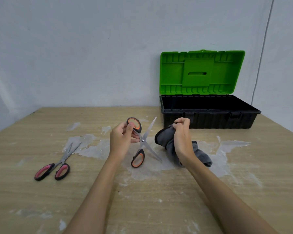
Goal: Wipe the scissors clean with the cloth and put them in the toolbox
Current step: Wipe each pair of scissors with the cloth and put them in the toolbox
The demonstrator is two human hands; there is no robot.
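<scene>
My left hand (121, 141) holds the orange-handled scissors (143, 141) above the table, thumb on the upper handle loop. Their blades are spread wide apart in an X. My right hand (182, 137) grips a bunched grey cloth (166, 141) just right of the blades; the cloth's tail hangs to the table. A second pair, the pink-handled scissors (57, 164), lies on the table at the left, blades slightly apart. The black toolbox (210, 115) stands at the back right, its green lid (201, 71) raised against the wall; no contents are visible inside.
The wooden table (142, 200) bears whitish scraped patches (95, 147) around the middle. A grey wall runs behind the table, and a thin cable (260, 61) hangs down it to the right of the toolbox.
</scene>
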